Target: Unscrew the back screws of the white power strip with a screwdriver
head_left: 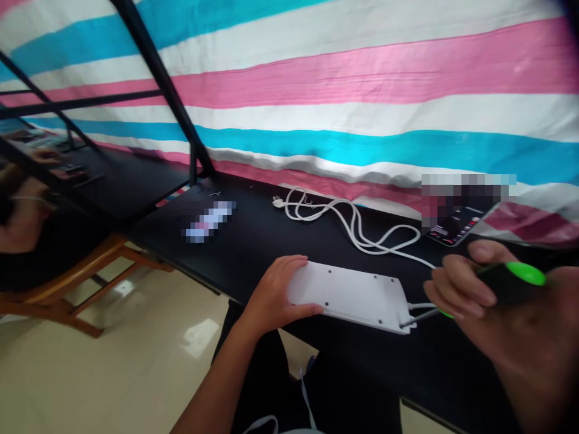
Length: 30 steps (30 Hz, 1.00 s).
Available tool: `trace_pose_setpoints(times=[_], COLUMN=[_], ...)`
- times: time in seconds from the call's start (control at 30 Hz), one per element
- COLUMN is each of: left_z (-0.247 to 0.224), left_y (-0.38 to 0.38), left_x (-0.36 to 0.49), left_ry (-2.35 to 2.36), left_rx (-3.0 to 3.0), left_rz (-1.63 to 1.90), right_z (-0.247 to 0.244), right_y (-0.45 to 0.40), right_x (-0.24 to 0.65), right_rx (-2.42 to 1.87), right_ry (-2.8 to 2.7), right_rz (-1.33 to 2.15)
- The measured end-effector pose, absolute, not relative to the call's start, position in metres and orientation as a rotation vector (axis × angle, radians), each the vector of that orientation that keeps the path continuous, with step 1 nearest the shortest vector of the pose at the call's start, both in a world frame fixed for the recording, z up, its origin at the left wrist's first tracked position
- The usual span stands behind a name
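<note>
A white power strip (353, 295) lies on the black table (253, 223) with its screw-holed underside up. My left hand (275, 295) grips its left end, thumb along the near edge and fingers over the far edge. In my right hand (474, 289) is a screwdriver (511, 282) with a black and green handle, my fingers wrapped round it. Its metal shaft points left, and the tip meets the strip's right end near the corner hole. A white cord (362, 235) leaves that same end and loops behind the strip to a plug (278, 202).
A phone (461, 226) leans at the back right, partly pixelated. A blurred-out item (210, 222) lies on the table's left part. Black metal bars (158, 72), a wooden chair (76, 271) and another person's arm (27, 217) are at the left.
</note>
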State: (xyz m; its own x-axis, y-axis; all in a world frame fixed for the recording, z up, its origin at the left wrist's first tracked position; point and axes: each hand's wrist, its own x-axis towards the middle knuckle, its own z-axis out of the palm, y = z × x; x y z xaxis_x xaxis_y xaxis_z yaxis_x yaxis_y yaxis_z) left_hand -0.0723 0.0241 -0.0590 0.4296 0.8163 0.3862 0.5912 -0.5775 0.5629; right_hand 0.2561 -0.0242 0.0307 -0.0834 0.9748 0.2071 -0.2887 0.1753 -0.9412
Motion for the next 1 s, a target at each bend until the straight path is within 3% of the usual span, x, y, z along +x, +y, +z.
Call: trace_pose_setpoints(times=[0.53,1.0], left_z=[-0.063,-0.065], left_y=[0.032,0.032], left_x=[-0.075,-0.076], left_ry=[1.231,1.217], left_rx=[2.428,2.443], left_rz=[0.833,0.841], right_z=[0.039,0.040], right_y=[-0.021,-0.018], right_x=[0.249,0.249], right_rx=[-0.345,-0.365], right_ry=[-1.254,-1.184], right_rz=[1.503,1.545])
